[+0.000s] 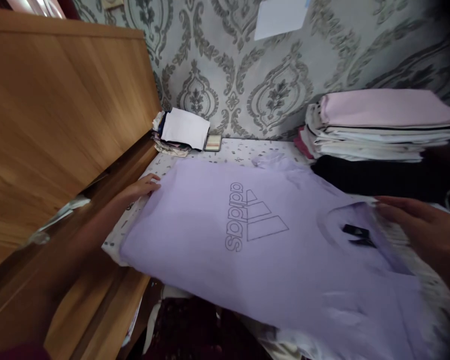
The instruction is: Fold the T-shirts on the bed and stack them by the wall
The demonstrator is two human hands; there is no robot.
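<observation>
Fingers (153, 185) of the left hand (142, 187) touch the hem of the shirt (281, 265), close to the table's (114, 243) left edge. Fingers of the right hand (422, 217) are at its neck. I cannot tell if either hand pinches. The shirt lies across the table, front up, and droops over the near edge. Hands at both ends likely help it stay flat. Piles sit along the back edge, small one (185, 130) left, big one (386, 125) right, maybe to leave room. Both arms reach wide, backs of the hands up.
</observation>
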